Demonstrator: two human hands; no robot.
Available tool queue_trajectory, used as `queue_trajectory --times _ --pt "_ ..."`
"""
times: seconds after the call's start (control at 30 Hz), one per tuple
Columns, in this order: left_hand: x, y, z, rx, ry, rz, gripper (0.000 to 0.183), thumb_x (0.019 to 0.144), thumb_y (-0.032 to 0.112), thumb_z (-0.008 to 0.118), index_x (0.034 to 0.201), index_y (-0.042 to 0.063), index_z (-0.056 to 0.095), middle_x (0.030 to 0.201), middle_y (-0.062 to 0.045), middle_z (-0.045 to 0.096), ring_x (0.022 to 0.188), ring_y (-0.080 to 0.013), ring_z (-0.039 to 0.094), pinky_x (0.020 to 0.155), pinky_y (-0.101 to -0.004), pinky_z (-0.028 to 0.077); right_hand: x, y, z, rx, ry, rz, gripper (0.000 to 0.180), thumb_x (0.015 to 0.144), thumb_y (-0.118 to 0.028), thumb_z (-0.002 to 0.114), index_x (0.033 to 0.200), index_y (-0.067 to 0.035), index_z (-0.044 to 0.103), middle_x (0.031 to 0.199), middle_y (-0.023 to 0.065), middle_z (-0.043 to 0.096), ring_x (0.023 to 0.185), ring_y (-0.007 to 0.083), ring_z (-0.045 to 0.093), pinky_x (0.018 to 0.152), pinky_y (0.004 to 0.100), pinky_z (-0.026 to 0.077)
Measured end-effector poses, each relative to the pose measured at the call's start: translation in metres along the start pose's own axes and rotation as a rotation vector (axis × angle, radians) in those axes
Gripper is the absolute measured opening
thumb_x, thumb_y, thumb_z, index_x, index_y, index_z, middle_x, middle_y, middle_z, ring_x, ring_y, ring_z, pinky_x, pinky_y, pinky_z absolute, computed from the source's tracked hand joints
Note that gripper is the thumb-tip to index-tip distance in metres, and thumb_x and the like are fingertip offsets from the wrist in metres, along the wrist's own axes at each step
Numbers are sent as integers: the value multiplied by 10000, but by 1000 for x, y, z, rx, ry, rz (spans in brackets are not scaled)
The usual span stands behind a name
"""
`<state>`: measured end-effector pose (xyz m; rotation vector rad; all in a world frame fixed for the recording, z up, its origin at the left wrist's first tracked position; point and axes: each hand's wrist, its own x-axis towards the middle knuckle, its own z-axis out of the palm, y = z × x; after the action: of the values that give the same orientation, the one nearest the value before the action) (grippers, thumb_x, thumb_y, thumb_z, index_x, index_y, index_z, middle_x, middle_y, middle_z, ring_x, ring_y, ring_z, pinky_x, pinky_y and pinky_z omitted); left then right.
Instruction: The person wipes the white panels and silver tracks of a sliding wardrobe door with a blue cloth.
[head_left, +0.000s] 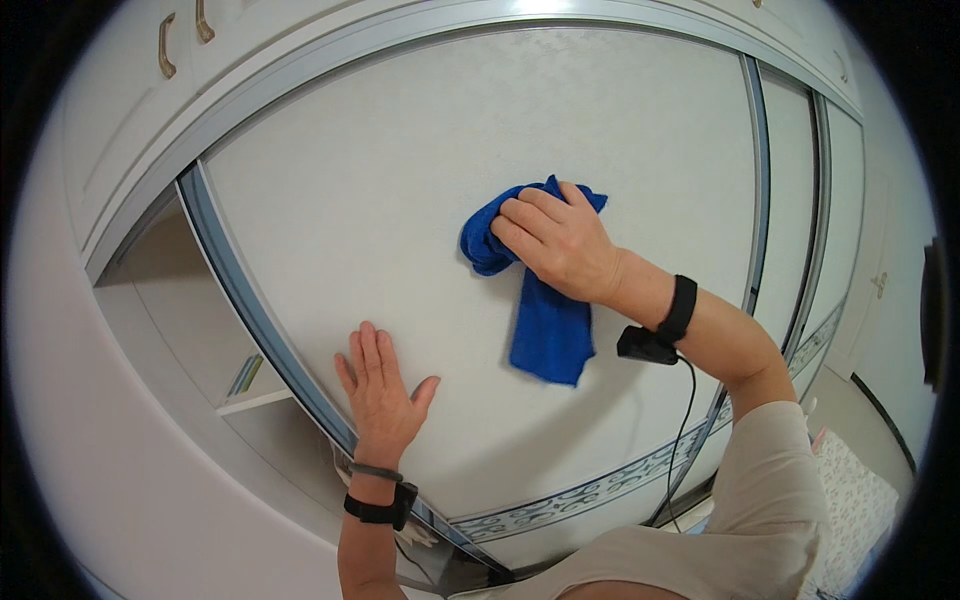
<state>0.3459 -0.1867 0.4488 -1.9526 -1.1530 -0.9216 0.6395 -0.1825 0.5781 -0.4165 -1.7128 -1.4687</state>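
A blue cloth (553, 322) is bunched under my right hand (562, 240), whose fingers are curled over it against the white sliding door panel (420, 172) of a wardrobe. One end of the cloth hangs down below the hand. Lower and to the left, my left hand (382, 397) lies flat on the same panel with its fingers spread and holds nothing. Both wrists wear black straps with small black devices, and a cable runs down from the right one.
Left of the panel's blue-grey frame (262, 322), an open compartment shows a white shelf (255, 402) and thin books (246, 375). Upper cabinet doors have metal handles (166, 46). More sliding panels (795, 187) stand at the right, near a patterned fabric (851, 502) and a door handle (880, 283).
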Motion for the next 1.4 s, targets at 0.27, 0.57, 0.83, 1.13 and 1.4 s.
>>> queue_trajectory --times 0.27,0.57,0.83,1.13,1.4 --pt "-6 -2 -5 14 -57 -36 978 755 334 734 1442 -68 167 1514 -284 140 1401 -447 125 1119 -607 70 -22 136 -26 -337 259 479 334 681 13 580 999 -72 632 990 96 648 929 302 609 786 411 469" --pt "-4 -1 7 23 -58 -7 1035 737 354 740 1455 -72 129 1520 -286 114 1406 -450 106 1119 -609 41 -16 174 -34 -422 254 819 307 721 -30 608 1026 -47 642 1022 137 632 962 336 601 842 408 486" --pt "-4 -4 11 59 -14 -12 1044 703 330 750 1458 -45 133 1535 -256 102 1417 -436 92 1128 -596 51 137 53 65 -301 406 432 37 689 -139 589 702 -105 583 765 68 566 740 249 577 597 407 429" --pt "-2 -17 17 197 8 13 1041 743 518 640 1442 -84 158 1521 -261 151 1413 -436 113 1134 -580 64 182 -12 80 -46 157 177 159 752 -170 600 845 -70 681 872 85 596 883 242 556 749 400 390" --pt "-8 -20 8 169 21 -21 1070 649 326 734 1442 -88 147 1512 -284 143 1415 -435 118 1141 -570 74 66 127 4 -197 266 272 192 670 -67 609 860 -93 611 887 72 593 856 266 577 670 394 439"
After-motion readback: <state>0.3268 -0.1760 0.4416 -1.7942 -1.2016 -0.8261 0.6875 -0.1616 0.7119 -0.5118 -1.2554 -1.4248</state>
